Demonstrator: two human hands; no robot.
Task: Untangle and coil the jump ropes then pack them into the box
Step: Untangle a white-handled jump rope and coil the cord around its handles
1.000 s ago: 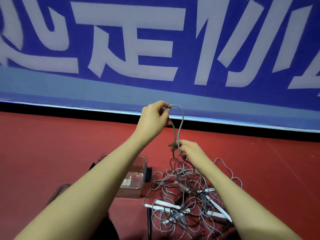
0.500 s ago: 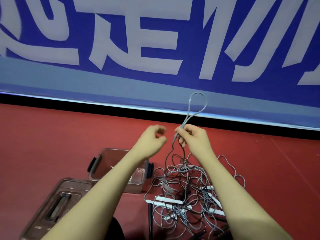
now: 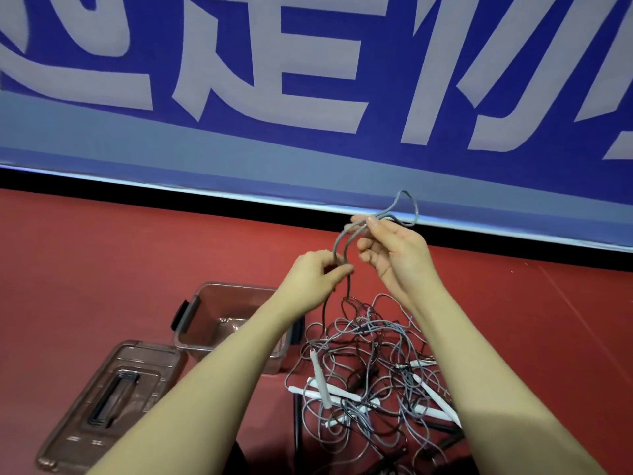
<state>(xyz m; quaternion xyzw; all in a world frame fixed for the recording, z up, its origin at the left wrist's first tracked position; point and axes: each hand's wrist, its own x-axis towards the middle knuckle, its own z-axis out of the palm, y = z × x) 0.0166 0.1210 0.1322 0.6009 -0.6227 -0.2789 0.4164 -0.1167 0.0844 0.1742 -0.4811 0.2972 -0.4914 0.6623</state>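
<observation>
A tangled heap of grey jump ropes (image 3: 373, 378) with white handles (image 3: 329, 394) lies on the red floor. A doubled grey rope strand (image 3: 344, 240) rises out of the heap. My right hand (image 3: 394, 248) pinches it near the top, where a small loop (image 3: 407, 207) sticks out beyond the fingers. My left hand (image 3: 317, 279) pinches the same strand lower down, to the left of the right hand. The clear plastic box (image 3: 205, 323) stands left of the heap, partly hidden by my left forearm.
The box's clear lid (image 3: 102, 402) with a dark handle lies flat on the floor at the lower left. A blue banner with large white characters (image 3: 308, 80) lines the far wall, with a black strip along its foot. A dark handle (image 3: 297, 419) lies under the heap.
My left hand let go of the loop's top, dropped and now pinches the strand lower down. My right hand rose and took over the upper part with the loop.
</observation>
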